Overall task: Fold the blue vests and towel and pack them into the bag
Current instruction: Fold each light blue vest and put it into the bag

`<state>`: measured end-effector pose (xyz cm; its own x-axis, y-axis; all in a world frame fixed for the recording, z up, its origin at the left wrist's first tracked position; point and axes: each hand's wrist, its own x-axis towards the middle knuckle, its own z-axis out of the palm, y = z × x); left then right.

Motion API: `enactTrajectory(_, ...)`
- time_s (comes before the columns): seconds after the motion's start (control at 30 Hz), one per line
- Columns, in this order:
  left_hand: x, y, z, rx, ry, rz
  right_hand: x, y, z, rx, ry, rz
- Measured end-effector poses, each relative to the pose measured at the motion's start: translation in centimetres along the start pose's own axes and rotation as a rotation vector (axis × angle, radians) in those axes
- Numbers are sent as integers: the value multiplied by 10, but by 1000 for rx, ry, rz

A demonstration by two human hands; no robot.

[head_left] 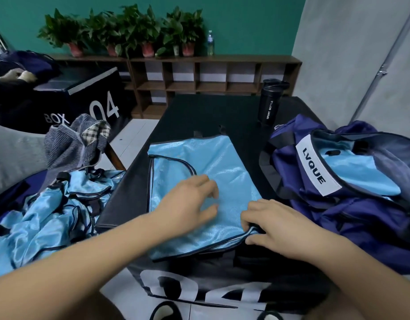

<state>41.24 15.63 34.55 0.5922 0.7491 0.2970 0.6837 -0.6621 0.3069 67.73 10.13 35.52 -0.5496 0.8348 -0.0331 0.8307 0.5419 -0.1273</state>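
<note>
A blue vest (206, 162) lies flat in the middle of the black worktop (222, 112), and the folding of it is the step in hand. The left hand (188, 204) rests on the cloth near its centre, its fingers (208, 183) loosely spread and holding nothing, only pressing the fabric down. The right hand (280, 225), at about 5 o'clock from the vest's middle, has its fingers (250, 219) curled and pinching the near hem at the right-hand corner.

As I read it, the next move is to carry that pinched corner up and over toward 12 o'clock or across toward 9, while the left hand pins the crease so the slippery cloth does not slide.

The navy bag (338, 215) sits open at 3 o'clock, with a folded vest (365, 179) already inside, so the packing is under way. A heap of unfolded vests (49, 211) waits at 8 o'clock, off the worktop's edge, and the striped grey towel (77, 142) lies crumpled at 10 o'clock. Most of the job looks to be ahead.
</note>
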Motion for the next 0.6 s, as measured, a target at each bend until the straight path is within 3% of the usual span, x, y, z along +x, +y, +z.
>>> enactTrajectory(0.3,-49,39,44,349,-66,173,-7,-4,7,-54,41,-37)
enactTrajectory(0.6,-46,35,41,386,-47,94,-6,-4,-1,-43,101,-1)
